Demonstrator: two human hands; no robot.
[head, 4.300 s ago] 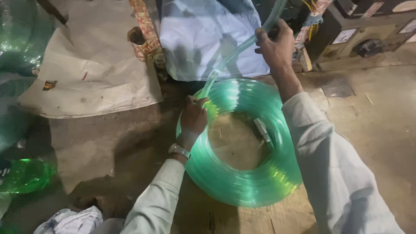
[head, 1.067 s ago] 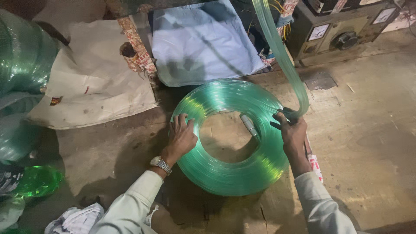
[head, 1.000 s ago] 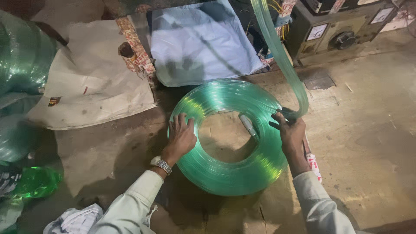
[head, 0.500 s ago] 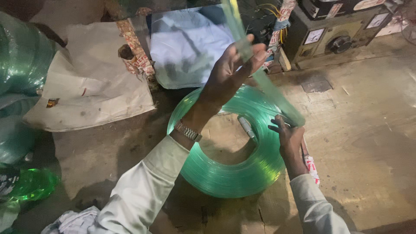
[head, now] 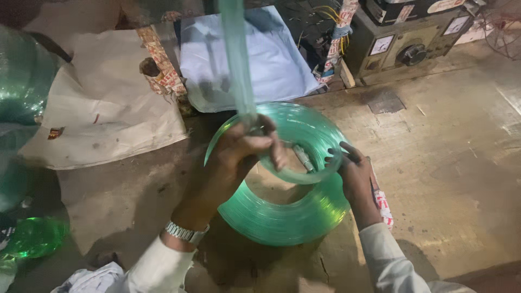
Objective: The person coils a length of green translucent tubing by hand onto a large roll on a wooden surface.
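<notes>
Your hands on the green hose coil

Your left hand [head: 244, 149] is closed around the green hose [head: 236, 65] just above the coil [head: 287, 214], the hose rising to the top edge of view. Your right hand [head: 355, 176] presses on the coil's right rim, fingers spread. The coil lies flat on the floor [head: 445, 163], just in front of the white sheet [head: 271, 59].
</notes>
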